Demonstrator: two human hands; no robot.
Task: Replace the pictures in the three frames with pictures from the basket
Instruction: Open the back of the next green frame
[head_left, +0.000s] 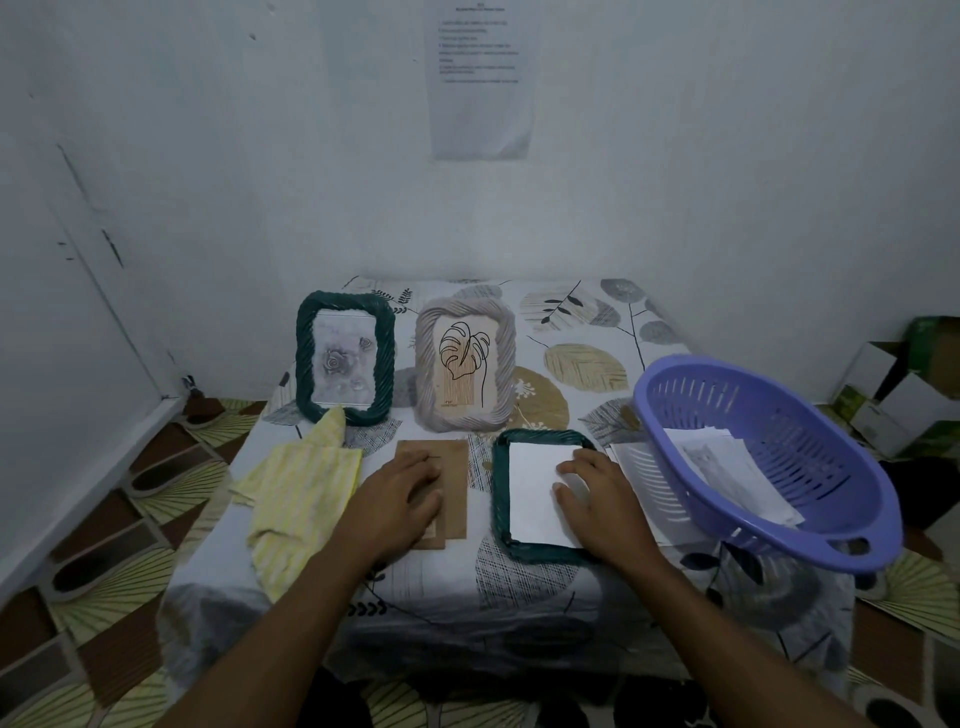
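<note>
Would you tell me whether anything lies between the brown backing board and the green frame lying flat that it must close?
Only bare tablecloth lies between the backing board under the left hand and the flat green frame. However, the right hand rests on the white paper inside the frame, just where the board must sit.

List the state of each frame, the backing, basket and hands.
Dark green frame: upright, rose picture inside.
Beige frame: upright, leaf drawing inside.
Second green frame: lying flat, back open, white sheet inside.
Backing board: out, lying flat under left hand.
Basket: tilted, papers inside.
Right hand: flat on white sheet.
</note>
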